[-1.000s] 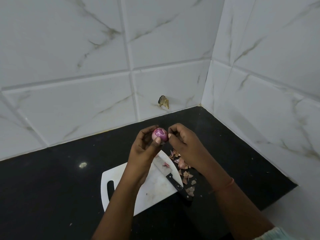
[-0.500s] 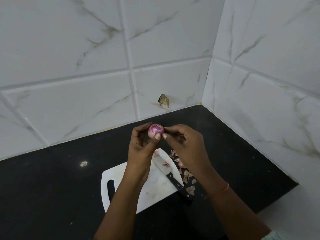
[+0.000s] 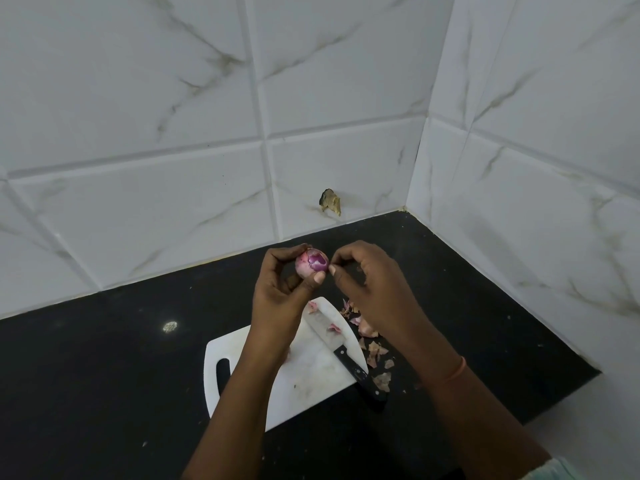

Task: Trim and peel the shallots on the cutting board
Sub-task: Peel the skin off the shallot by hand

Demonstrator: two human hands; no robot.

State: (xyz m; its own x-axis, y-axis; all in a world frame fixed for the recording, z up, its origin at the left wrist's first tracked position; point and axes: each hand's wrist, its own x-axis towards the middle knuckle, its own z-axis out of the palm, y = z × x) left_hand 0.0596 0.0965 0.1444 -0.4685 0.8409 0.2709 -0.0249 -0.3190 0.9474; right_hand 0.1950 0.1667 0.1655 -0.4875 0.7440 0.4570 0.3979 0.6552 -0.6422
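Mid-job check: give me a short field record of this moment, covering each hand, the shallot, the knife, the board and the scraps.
left hand: holds the shallot in a fingertip grip, raised above the counter
right hand: fingertips pinch at the shallot's skin
shallot: partly peeled, glossy purple patch showing
knife: lies on the board, black handle past its right edge
cutting board: white, on the black counter
peel scraps: mostly on the counter right of the board, a few on the blade

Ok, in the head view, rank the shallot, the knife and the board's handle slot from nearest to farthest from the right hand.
1. shallot, touching the right hand's fingertips, held in the left hand.
2. knife, below on the board.
3. handle slot, at the board's far left end.
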